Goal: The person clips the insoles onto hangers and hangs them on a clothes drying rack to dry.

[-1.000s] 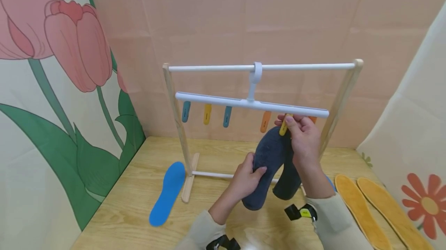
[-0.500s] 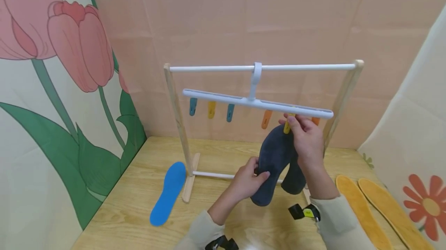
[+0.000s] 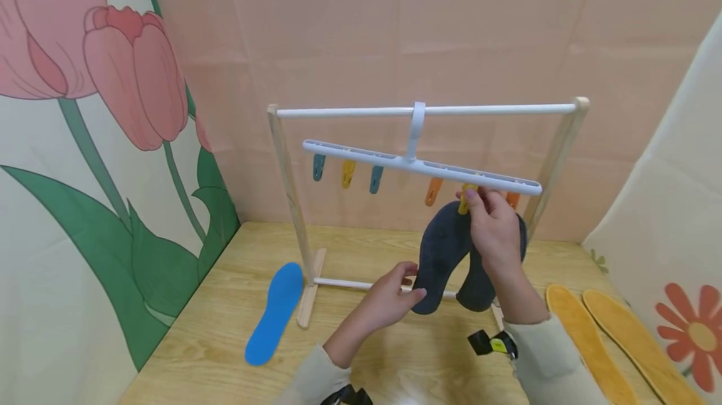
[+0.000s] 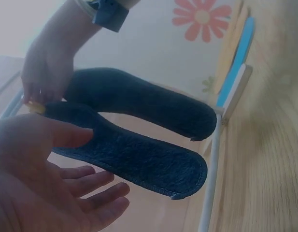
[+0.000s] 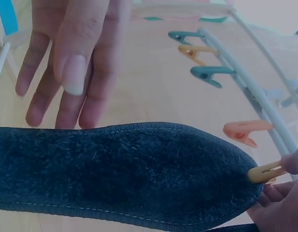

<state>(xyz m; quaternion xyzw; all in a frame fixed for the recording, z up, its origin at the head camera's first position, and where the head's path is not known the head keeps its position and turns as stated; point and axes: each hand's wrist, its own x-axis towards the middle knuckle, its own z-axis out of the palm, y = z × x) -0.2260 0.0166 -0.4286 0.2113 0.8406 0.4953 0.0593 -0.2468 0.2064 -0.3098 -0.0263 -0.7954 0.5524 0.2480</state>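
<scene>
A dark blue fuzzy insole (image 3: 441, 257) hangs by its rounded upper end from a yellow clip (image 3: 465, 200) on the pale hanger (image 3: 383, 159). My right hand (image 3: 497, 232) pinches that clip between thumb and fingers; the right wrist view shows the yellow clip (image 5: 267, 172) biting the insole's tip. Beside the insole's lower half is my left hand (image 3: 389, 298), its fingers loosely spread, as the left wrist view also shows. A second dark insole (image 3: 476, 286) hangs just to the right, its top hidden behind my right hand.
The hanger hooks on a rack's white rod (image 3: 344, 112). Other clips hang along it, including an orange clip (image 3: 434, 192) and a teal clip (image 3: 376, 179). A bright blue insole (image 3: 274, 314) lies at left on the wooden table (image 3: 186, 361); yellow insoles (image 3: 589, 345) lie at right.
My left hand has loosened from the insole and drawn slightly away to the left. The hanger has turned a little on its hook. My right hand stays at the yellow clip.
</scene>
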